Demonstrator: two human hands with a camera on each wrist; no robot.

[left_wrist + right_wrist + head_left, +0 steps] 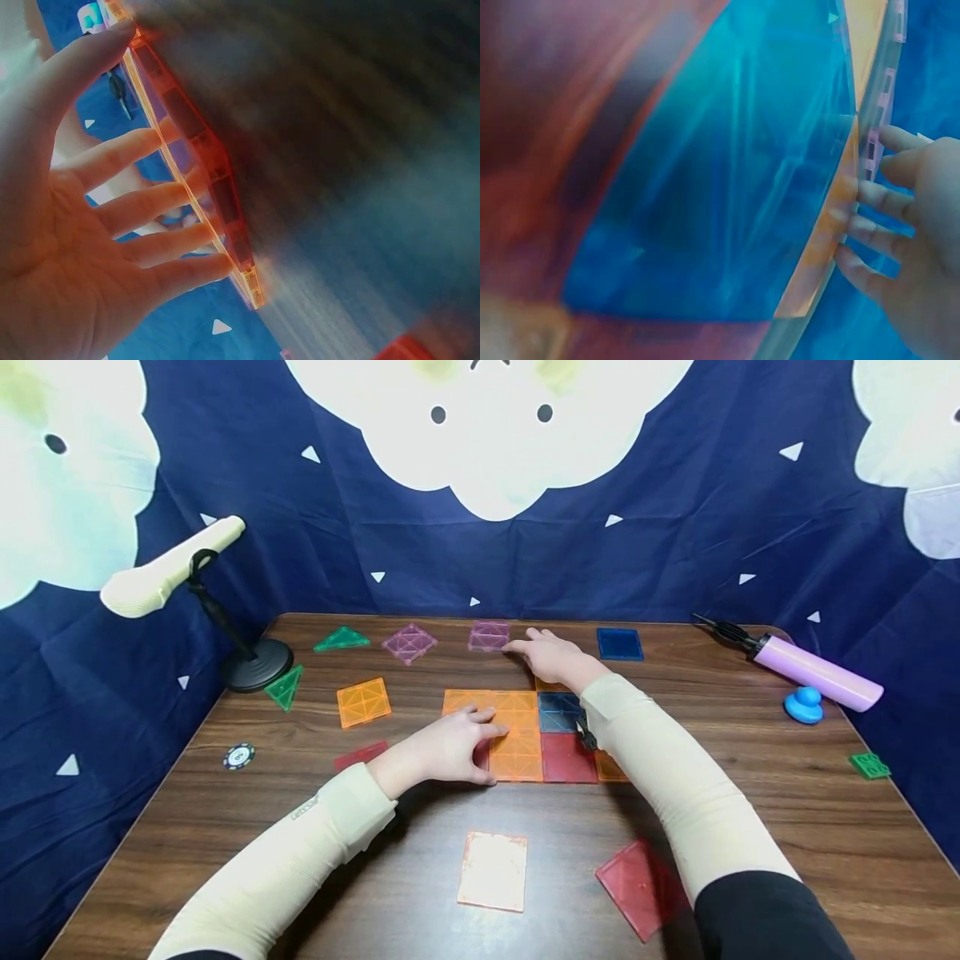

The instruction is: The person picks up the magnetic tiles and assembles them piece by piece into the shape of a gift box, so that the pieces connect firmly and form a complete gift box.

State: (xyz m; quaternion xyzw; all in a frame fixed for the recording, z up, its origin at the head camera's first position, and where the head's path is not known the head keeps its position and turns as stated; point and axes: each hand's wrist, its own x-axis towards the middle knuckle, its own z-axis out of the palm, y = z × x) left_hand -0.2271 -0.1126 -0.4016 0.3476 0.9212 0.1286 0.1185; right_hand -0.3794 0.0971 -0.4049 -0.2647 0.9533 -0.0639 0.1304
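A flat patch of joined magnetic tiles point(517, 735), orange, dark blue and red, lies at the middle of the wooden table point(750, 793). My left hand point(459, 746) rests at the patch's left edge, its spread, straight fingers on the orange tiles point(202, 172). My right hand point(547, 655) reaches beyond the patch, fingertips touching a loose pink square tile point(489, 636). In the right wrist view the right hand's fingers point(870, 240) lie against a tile rim, with a dark blue tile point(727, 187) filling the frame.
Loose tiles lie around: green triangles point(342, 639) point(285, 687), a pink square point(409, 643), an orange square point(363, 702), a blue square point(620, 644), a pale square point(492, 870) and a red one point(637, 885) near me. A stand point(257, 664) is left; a pink pump point(813, 670) and blue duck point(804, 704) are right.
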